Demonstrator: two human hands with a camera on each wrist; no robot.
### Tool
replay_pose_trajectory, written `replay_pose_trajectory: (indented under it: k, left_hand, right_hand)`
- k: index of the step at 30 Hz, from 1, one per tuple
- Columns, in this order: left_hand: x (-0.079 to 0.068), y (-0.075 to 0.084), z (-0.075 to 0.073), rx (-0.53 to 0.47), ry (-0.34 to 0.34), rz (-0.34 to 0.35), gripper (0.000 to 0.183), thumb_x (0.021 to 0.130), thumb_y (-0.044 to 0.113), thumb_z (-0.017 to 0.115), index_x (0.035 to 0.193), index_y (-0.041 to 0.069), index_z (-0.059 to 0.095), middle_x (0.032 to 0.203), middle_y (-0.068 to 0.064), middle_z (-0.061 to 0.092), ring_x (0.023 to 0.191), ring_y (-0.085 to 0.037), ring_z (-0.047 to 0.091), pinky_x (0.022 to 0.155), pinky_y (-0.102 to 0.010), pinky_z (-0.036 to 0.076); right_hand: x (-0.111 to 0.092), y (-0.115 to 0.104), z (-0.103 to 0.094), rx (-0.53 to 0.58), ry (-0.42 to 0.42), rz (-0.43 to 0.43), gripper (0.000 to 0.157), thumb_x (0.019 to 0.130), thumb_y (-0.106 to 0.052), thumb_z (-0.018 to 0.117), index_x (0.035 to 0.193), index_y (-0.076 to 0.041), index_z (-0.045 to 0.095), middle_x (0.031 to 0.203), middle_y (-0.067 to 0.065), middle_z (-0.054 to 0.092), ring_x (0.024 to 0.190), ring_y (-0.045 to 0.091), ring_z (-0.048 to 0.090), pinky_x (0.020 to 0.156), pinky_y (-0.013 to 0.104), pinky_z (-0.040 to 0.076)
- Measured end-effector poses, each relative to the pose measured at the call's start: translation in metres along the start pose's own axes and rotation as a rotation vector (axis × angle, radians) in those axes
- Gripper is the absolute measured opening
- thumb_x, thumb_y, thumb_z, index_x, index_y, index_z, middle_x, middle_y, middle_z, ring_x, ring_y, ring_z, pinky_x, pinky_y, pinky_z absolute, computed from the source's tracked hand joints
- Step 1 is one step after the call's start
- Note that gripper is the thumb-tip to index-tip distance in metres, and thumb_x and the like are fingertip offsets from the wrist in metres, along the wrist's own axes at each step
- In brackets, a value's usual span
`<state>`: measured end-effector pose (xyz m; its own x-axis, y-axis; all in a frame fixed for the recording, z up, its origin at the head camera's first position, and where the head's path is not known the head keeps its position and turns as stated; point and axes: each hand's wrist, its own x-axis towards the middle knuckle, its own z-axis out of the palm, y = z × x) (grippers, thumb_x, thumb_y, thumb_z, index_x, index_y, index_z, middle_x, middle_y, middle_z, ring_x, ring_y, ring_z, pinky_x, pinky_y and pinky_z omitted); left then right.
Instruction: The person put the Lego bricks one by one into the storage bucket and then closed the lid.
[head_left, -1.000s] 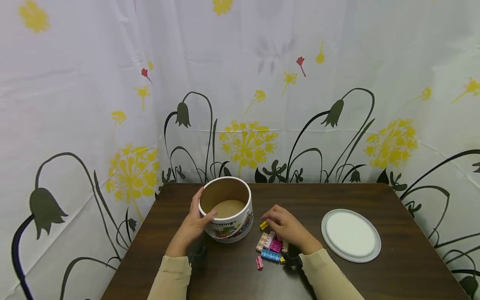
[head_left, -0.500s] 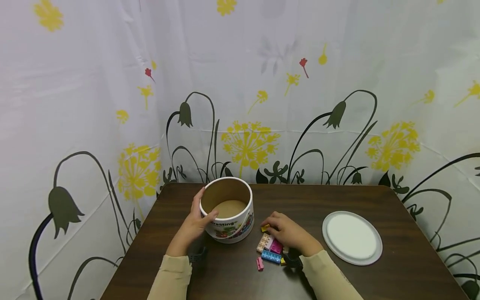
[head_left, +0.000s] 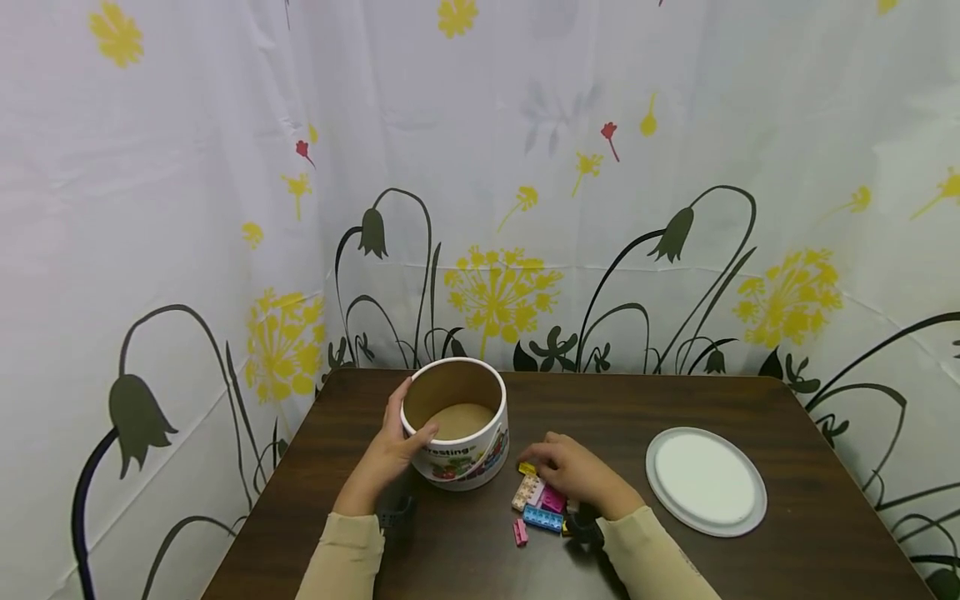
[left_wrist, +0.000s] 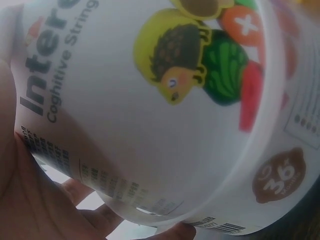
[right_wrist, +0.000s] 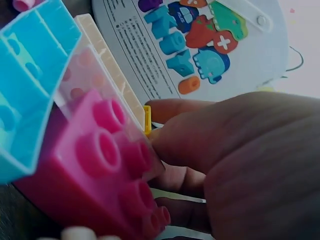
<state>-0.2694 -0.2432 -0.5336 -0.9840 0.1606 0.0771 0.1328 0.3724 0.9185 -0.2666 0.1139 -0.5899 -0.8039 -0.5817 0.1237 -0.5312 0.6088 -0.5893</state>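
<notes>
A white round bucket (head_left: 459, 467) with printed pictures stands on the table, tilted in view so its inside shows. My left hand (head_left: 390, 446) grips its left side, thumb over the rim and fingers round the outer wall. In the left wrist view, fingers (left_wrist: 102, 215) curve under the bucket. My right hand (head_left: 581, 475) is over a cluster of toy bricks, its thumb and forefinger pinching a small yellow brick (right_wrist: 148, 120). Beside it lie a magenta brick (head_left: 553, 500), a blue brick (head_left: 543, 518) and a beige brick (head_left: 524, 493). The hand hides part of the cluster.
A small pink brick (head_left: 521, 532) lies apart at the near side of the cluster. To the right, a white round lid (head_left: 707, 482) lies flat on the dark wooden table (head_left: 795, 533). A flower-printed curtain (head_left: 480, 167) hangs behind the table's far edge.
My right fingers have closed down on the yellow brick, which has shifted slightly towards me. My left hand and the bucket have stayed put; the head view has tilted a little.
</notes>
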Motion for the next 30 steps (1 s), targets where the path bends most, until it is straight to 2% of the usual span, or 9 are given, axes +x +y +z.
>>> replay_pose_trajectory:
  k: [7, 14, 21, 26, 28, 30]
  left_hand:
    - [0.0015, 0.0016, -0.0005, -0.006, 0.002, 0.002, 0.103, 0.097, 0.027, 0.075, 0.175, 0.024, 0.008, 0.178, -0.022, 0.013, 0.159, -0.049, 0.029, 0.128, -0.065, 0.025]
    - [0.0002, 0.0008, -0.0006, -0.015, 0.001, -0.01, 0.103, 0.098, 0.029, 0.076, 0.175, 0.024, 0.008, 0.178, -0.021, 0.013, 0.159, -0.049, 0.029, 0.128, -0.065, 0.026]
    - [0.0009, -0.0001, -0.0007, -0.003, 0.002, -0.022, 0.102, 0.098, 0.031, 0.075, 0.175, 0.026, 0.007, 0.178, -0.021, 0.013, 0.158, -0.05, 0.03, 0.127, -0.066, 0.027]
    - [0.0021, -0.0013, 0.0006, 0.008, 0.008, -0.014, 0.1, 0.099, 0.026, 0.074, 0.175, 0.025, 0.008, 0.178, -0.022, 0.014, 0.158, -0.05, 0.031, 0.127, -0.065, 0.027]
    - [0.001, -0.002, 0.0008, 0.014, 0.006, -0.016, 0.101, 0.099, 0.026, 0.074, 0.175, 0.024, 0.008, 0.178, -0.022, 0.014, 0.158, -0.05, 0.031, 0.127, -0.065, 0.027]
    - [-0.0003, -0.0032, 0.0006, 0.014, 0.004, -0.022, 0.102, 0.098, 0.028, 0.075, 0.175, 0.025, 0.008, 0.178, -0.022, 0.014, 0.157, -0.05, 0.031, 0.127, -0.066, 0.028]
  right_hand:
    - [0.0026, -0.0041, 0.0043, 0.003, 0.014, 0.005, 0.035, 0.103, -0.007, 0.065, 0.13, -0.024, 0.079, 0.095, -0.005, 0.053, 0.082, 0.011, 0.047, 0.075, 0.027, 0.044]
    - [0.0047, -0.0041, 0.0053, 0.053, 0.021, 0.105, 0.02, 0.1, -0.013, 0.071, 0.12, -0.017, 0.069, 0.101, -0.004, 0.06, 0.089, 0.012, 0.056, 0.079, 0.031, 0.05]
    - [0.0031, -0.0051, 0.0035, 0.122, 0.066, 0.14, 0.023, 0.095, -0.013, 0.076, 0.109, -0.02, 0.059, 0.09, -0.006, 0.065, 0.078, 0.011, 0.059, 0.069, 0.03, 0.049]
    - [0.004, -0.0026, 0.0057, 0.077, 0.123, 0.129, 0.026, 0.097, -0.014, 0.072, 0.122, -0.018, 0.064, 0.105, -0.005, 0.067, 0.09, 0.012, 0.06, 0.082, 0.035, 0.053]
    - [0.0043, -0.0014, 0.0073, 0.057, 0.149, 0.129, 0.023, 0.099, -0.016, 0.071, 0.121, -0.02, 0.066, 0.109, -0.007, 0.065, 0.094, 0.012, 0.059, 0.085, 0.036, 0.052]
    - [0.0041, -0.0006, 0.0086, 0.054, 0.173, 0.135, 0.015, 0.102, -0.018, 0.071, 0.114, -0.025, 0.067, 0.106, -0.008, 0.064, 0.092, 0.012, 0.059, 0.083, 0.033, 0.052]
